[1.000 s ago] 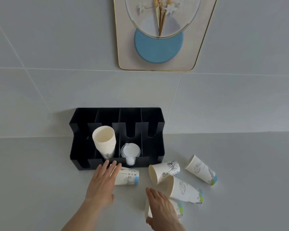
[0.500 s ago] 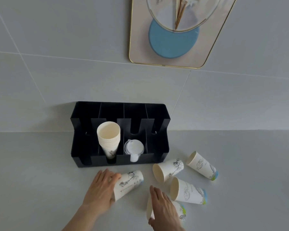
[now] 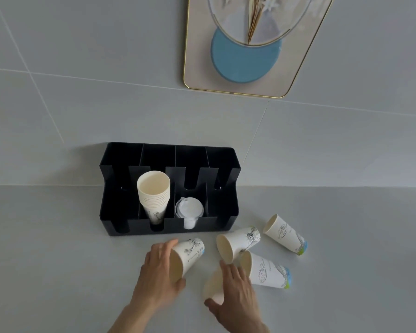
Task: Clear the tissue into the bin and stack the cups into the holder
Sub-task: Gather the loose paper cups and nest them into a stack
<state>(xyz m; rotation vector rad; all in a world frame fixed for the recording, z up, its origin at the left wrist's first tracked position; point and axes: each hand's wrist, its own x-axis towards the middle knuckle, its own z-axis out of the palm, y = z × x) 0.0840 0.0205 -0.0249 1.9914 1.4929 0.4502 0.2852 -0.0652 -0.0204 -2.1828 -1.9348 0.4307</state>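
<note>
A black cup holder [image 3: 111, 207] stands against the wall with a stack of paper cups [image 3: 153, 195] in its second slot and white lids [image 3: 189, 209] in the third. My left hand [image 3: 157, 272] grips a printed paper cup [image 3: 190, 252] lying on its side, mouth toward me. My right hand [image 3: 235, 292] closes over another lying cup [image 3: 213, 287], mostly hidden beneath it. Three more cups lie on the counter: one [image 3: 238, 241] in the middle, one [image 3: 267, 271] near my right hand, one [image 3: 286, 234] farthest right. No tissue or bin is in view.
The grey counter [image 3: 46, 260] meets a grey tiled wall behind the holder. A gold-framed picture [image 3: 245, 63] hangs on the wall above. The holder's first and fourth slots hold nothing visible.
My left hand has wrapped around its cup and tilted it, mouth turned toward me. My right hand has closed over the nearest cup. The view has shifted slightly.
</note>
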